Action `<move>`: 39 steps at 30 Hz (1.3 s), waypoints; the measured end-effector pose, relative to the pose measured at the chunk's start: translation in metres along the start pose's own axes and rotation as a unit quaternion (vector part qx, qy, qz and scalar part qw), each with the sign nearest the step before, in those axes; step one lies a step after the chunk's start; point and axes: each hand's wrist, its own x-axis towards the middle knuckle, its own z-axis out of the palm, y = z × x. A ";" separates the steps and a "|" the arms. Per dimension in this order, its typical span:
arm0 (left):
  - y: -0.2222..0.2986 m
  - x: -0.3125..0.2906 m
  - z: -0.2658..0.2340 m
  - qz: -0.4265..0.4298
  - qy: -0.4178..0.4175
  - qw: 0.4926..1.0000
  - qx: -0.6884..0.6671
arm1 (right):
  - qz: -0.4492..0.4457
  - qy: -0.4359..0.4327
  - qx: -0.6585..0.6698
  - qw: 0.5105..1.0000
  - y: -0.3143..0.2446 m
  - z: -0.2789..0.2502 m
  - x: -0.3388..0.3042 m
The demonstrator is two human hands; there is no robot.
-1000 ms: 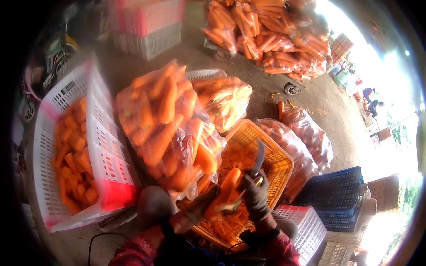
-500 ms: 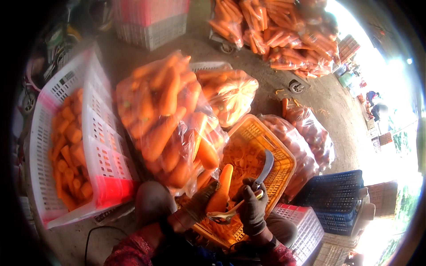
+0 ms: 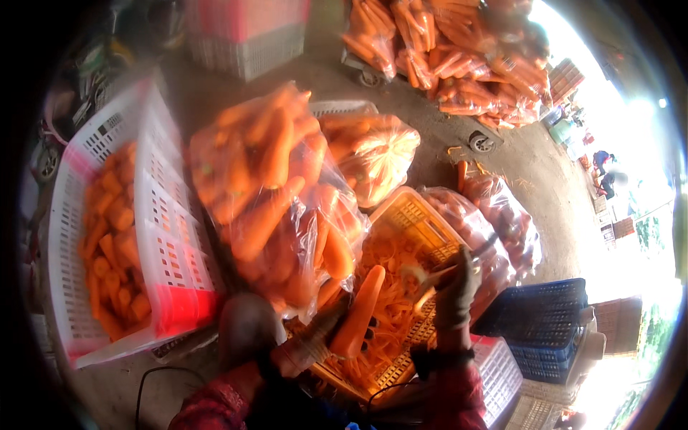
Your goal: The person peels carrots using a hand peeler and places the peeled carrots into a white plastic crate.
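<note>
Both hands had gloves on. The left hand (image 3: 322,338) was wrapped around the fat lower end of a carrot (image 3: 363,312), tip sticking up and away from the body, tilted over the near left part of the yellow crate (image 3: 431,228). The right hand (image 3: 456,287) was closed in a fist over that crate's right edge, well apart from the carrot. It had a peeler (image 3: 426,282) in it, pretty blurry, poking in over the crate, plus what looked like a knife (image 3: 486,246), its smeared blade angled out past the far right corner. How the fingers split the two, I couldn't tell.

Inside the crate was a tangle of orange peel (image 3: 394,295), reaching toward the near edge. A big clear bag (image 3: 266,188) of carrots leaned over the left edge, with a smaller bag (image 3: 373,154) just behind. Two more bags (image 3: 510,221) sat beyond the right edge.

Farther out, a white crate (image 3: 172,215) stood tilted on the left, carrot chunks (image 3: 115,247) heaped inside. A blue crate (image 3: 534,319) was off to the right, and past everything a cart (image 3: 481,142) was piled with bagged carrots (image 3: 466,54).
</note>
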 end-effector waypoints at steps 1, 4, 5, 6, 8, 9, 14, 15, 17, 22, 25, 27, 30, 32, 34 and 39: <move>-0.007 0.004 -0.008 0.010 0.027 1.000 -0.010 | 0.031 -0.039 0.028 0.998 -0.015 0.016 -0.019; -0.032 0.038 -0.061 0.021 0.048 0.998 -0.044 | 0.169 -0.056 0.074 0.981 -0.027 0.058 -0.082; -0.032 0.039 -0.055 0.016 0.041 0.998 -0.053 | 0.179 -0.054 0.067 0.980 -0.029 0.057 -0.082; -0.029 0.033 -0.043 0.016 0.039 0.997 -0.062 | 0.190 -0.057 0.064 0.978 -0.031 0.058 -0.081; -0.024 0.026 -0.032 0.026 0.014 0.999 -0.028 | 0.190 -0.057 0.069 0.978 -0.028 0.059 -0.071; -0.021 0.023 -0.031 0.036 -0.009 0.999 0.016 | 0.178 -0.053 0.077 0.980 -0.014 0.054 -0.056; 0.026 -0.021 0.050 -0.106 0.052 0.972 -0.204 | -0.081 0.005 -0.085 0.993 0.047 -0.026 0.016; 0.024 -0.026 0.058 -0.053 0.051 0.988 -0.136 | -0.123 -0.009 -0.126 0.984 0.041 -0.030 0.012; 0.015 -0.024 0.049 0.013 0.025 0.999 -0.044 | -0.024 -0.053 0.009 0.998 0.012 -0.008 -0.014; -0.018 0.024 -0.038 -0.030 -0.106 0.993 -0.037 | 0.152 -0.028 0.107 0.982 -0.009 0.042 -0.078; -0.018 0.016 -0.025 0.001 -0.080 0.997 0.016 | 0.107 -0.004 0.093 0.990 0.000 0.025 -0.017; -0.013 0.004 0.004 0.012 0.015 1.000 0.015 | 0.070 0.113 0.105 0.986 0.016 0.007 0.019; 0.016 -0.021 0.091 0.026 0.210 0.977 -0.023 | 0.057 0.118 0.056 0.990 -0.012 -0.006 0.020; 0.015 -0.029 0.093 0.065 0.226 0.971 0.030 | 0.064 -0.050 0.061 0.995 -0.041 0.017 -0.020; 0.008 -0.028 0.078 0.110 0.173 0.971 0.124 | 0.172 -0.063 0.074 0.980 -0.037 0.034 -0.074; 0.004 -0.006 0.025 0.019 -0.019 0.982 0.188 | 0.120 -0.067 0.091 0.986 -0.013 0.030 -0.041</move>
